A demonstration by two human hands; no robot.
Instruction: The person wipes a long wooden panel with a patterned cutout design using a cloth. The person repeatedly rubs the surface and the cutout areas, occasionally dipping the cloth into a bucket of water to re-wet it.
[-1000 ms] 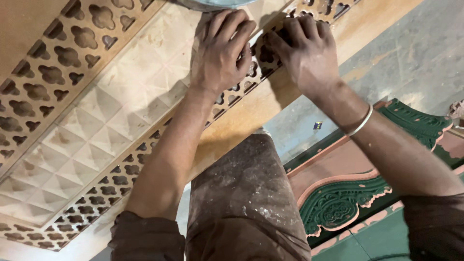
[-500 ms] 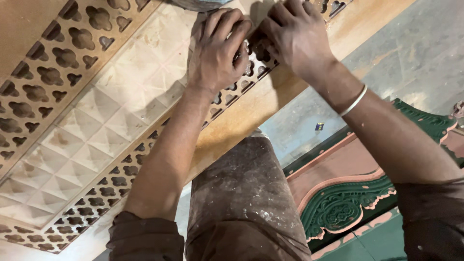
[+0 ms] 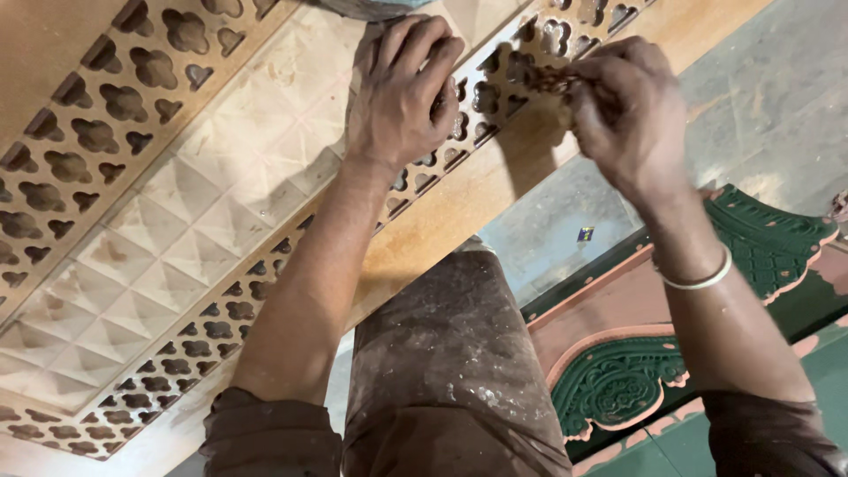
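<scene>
A dusty grey concrete floor (image 3: 777, 115) lies under me, and across it slants a long pale wooden panel (image 3: 459, 208), carved with a middle band of raised pyramid shapes (image 3: 177, 256) between 2 strips of pierced flower-shaped cut-outs (image 3: 115, 124). My left hand (image 3: 397, 97) lies palm down on the near pierced strip (image 3: 495, 93), fingers bent together and pressing on the fretwork, holding the panel steady. My right hand (image 3: 627, 110) is pinched shut on a small dark piece (image 3: 552, 79), rough at its edge, held against the cut-outs at the panel's near side; I cannot tell exactly what the piece is. I judge I am working through the openings one after another, smoothing their inner edges, and the next move calls for seating the piece into the neighbouring opening without snapping the thin wood between holes. A pale bangle (image 3: 702, 278) circles my right wrist. My knee in dust-streaked brown cloth (image 3: 442, 371) sits between my arms. To the right lies a carved board painted green and terracotta (image 3: 636, 371) with scrolling relief.
</scene>
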